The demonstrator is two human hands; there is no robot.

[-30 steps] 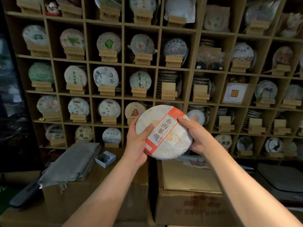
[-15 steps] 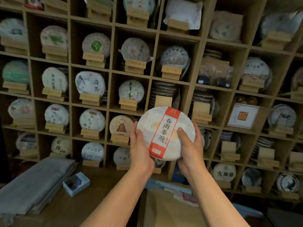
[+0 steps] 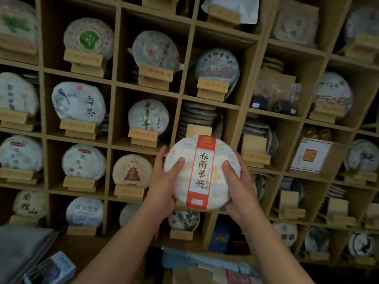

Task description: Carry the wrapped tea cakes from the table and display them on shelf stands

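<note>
A round tea cake [image 3: 202, 173] in white paper with a red vertical band and black characters stands upright between my hands. My left hand [image 3: 164, 181] grips its left edge, thumb across the face. My right hand [image 3: 239, 183] grips the right edge, thumb on the face too. The cake is held in front of a wooden shelf grid [image 3: 113, 83]. An empty wooden stand [image 3: 198, 130] shows just above the cake, in a cubby with stacked cakes [image 3: 198, 114] behind it. Another bare stand [image 3: 255, 152] sits one cubby to the right.
Most cubbies hold wrapped cakes on wooden stands, such as the one with a blue bird [image 3: 79, 103]. More bare stands [image 3: 290, 203] stand at lower right. Below lie folded grey cloth [image 3: 22, 251], a small blue box [image 3: 50, 269] and cardboard cartons with papers [image 3: 205, 267].
Both hands have carried the cake up and closer to the shelf, turning it upright. The view has moved nearer the cubbies and the bare stand is now just above the cake.
</note>
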